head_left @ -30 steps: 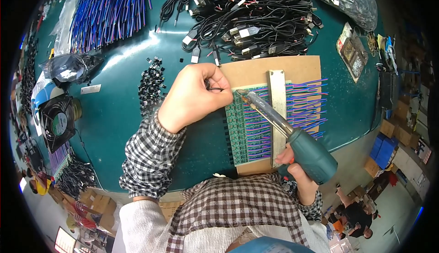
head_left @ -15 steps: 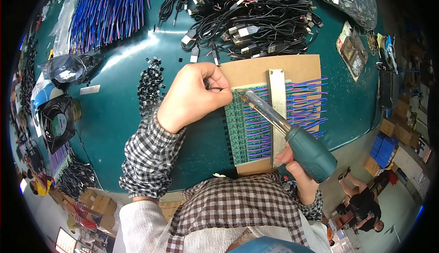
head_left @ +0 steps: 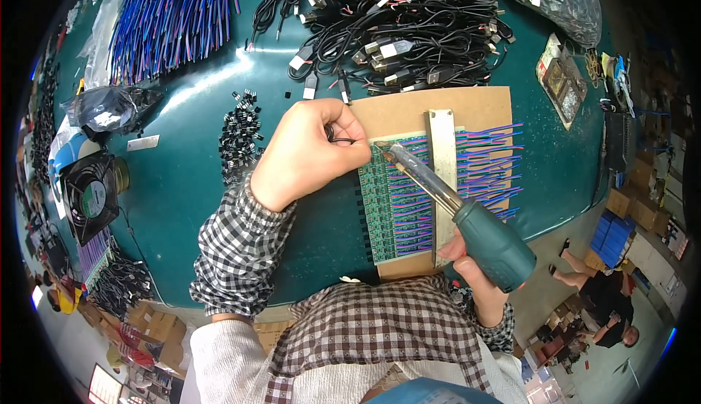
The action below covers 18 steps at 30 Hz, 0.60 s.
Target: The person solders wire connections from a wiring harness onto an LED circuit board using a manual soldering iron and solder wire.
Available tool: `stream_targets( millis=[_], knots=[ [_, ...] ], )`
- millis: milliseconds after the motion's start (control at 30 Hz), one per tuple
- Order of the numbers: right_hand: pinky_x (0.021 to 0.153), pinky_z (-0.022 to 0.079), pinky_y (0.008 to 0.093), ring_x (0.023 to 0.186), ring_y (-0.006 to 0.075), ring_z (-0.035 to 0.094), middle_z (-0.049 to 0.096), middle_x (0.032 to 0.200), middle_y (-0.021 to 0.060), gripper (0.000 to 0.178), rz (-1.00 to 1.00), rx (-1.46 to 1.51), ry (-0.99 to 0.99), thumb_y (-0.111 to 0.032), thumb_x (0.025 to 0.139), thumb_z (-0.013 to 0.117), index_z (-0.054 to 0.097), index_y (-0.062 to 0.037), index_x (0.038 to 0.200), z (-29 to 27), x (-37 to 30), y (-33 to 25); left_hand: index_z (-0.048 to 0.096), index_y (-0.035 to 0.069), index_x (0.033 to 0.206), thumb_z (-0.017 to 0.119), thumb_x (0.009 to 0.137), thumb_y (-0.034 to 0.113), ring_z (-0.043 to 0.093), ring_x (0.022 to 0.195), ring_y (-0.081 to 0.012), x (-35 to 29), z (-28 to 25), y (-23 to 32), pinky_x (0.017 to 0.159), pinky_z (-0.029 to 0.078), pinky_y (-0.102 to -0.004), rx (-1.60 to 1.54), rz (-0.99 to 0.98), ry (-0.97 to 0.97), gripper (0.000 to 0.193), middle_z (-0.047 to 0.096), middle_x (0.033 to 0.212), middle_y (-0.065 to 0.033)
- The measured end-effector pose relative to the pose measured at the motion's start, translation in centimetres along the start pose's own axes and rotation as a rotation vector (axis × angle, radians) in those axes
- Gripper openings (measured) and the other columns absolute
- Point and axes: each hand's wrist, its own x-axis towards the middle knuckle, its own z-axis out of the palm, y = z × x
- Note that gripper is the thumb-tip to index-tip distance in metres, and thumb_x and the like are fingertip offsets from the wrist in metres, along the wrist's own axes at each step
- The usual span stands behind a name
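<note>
A panel of small green circuit boards (head_left: 378, 214) lies on a brown cardboard sheet (head_left: 482, 105). Blue and pink wires (head_left: 488, 157) stick out from its right side, and a metal bar (head_left: 442, 152) lies across them. My left hand (head_left: 318, 148) pinches a thin black cable (head_left: 340, 140) at the panel's top left corner; the cable's end is hidden by the fingers. My right hand (head_left: 478, 276) grips a green-handled soldering iron (head_left: 493, 247), partly hidden behind the handle. The iron's tip reaches the top row of boards, close beside my left fingertips.
Black USB cables (head_left: 409, 39) are heaped at the back. Blue wire bundles (head_left: 171, 24) lie far left, small black parts (head_left: 241, 137) left of my hand. A fan (head_left: 91, 196) stands at the left edge; a small tray (head_left: 566, 90) sits right. Another person (head_left: 606, 305) is at lower right.
The soldering iron has shifted very slightly left, its tip staying by the top boards. My left hand is nearly still. The person at lower right has moved a little.
</note>
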Motion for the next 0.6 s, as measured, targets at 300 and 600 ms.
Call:
stream_targets(
  millis=[300, 600],
  knots=[
    [0.074, 0.053, 0.0393, 0.075, 0.0208, 0.057, 0.054, 0.078, 0.0096, 0.049, -0.054, -0.038, 0.024, -0.018, 0.080, 0.065, 0.044, 0.0107, 0.115, -0.5, -0.6, 1.2, 0.059, -0.003, 0.069, 0.066, 0.066, 0.004, 0.051, 0.058, -0.0047, 0.0, 0.0, -0.1, 0.053, 0.042, -0.0201, -0.003, -0.008, 0.004, 0.010, 0.058, 0.062, -0.0013],
    [0.076, 0.052, 0.0389, 0.076, 0.0178, 0.056, 0.055, 0.080, 0.0094, 0.050, -0.054, -0.065, -0.025, -0.013, 0.080, 0.065, 0.043, 0.0105, 0.117, -0.7, -0.6, 1.1, 0.060, -0.003, 0.069, 0.067, 0.065, 0.005, 0.051, 0.057, -0.0050, -0.1, 0.0, -0.3, 0.053, 0.042, -0.0205, -0.011, -0.001, 0.013, 0.011, 0.057, 0.062, -0.0015]
  ],
)
